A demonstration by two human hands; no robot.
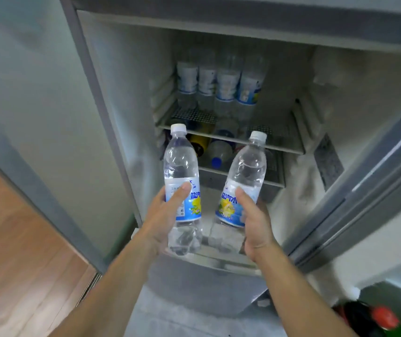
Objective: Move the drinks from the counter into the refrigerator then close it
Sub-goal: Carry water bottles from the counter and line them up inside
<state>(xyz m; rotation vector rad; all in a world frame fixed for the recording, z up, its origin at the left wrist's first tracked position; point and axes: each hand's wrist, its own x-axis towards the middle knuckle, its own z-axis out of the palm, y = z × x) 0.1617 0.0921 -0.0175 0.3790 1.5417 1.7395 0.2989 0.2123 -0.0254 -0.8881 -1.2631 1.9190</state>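
bottles (one per hand): left hand [163, 215] and right hand [255, 220] before open refrigerator [121, 93].

Bottle labels [189, 203]: print blurred, unreadable

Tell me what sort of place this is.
Likely a home kitchen: an open refrigerator with bottled drinks on its shelf, wood flooring beside it, and red-capped bottles at the lower right.

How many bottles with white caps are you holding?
2. One bottle in the left hand at, one in the right hand at, both in front of the open fridge. More bottles stand on its shelf, caps hidden.
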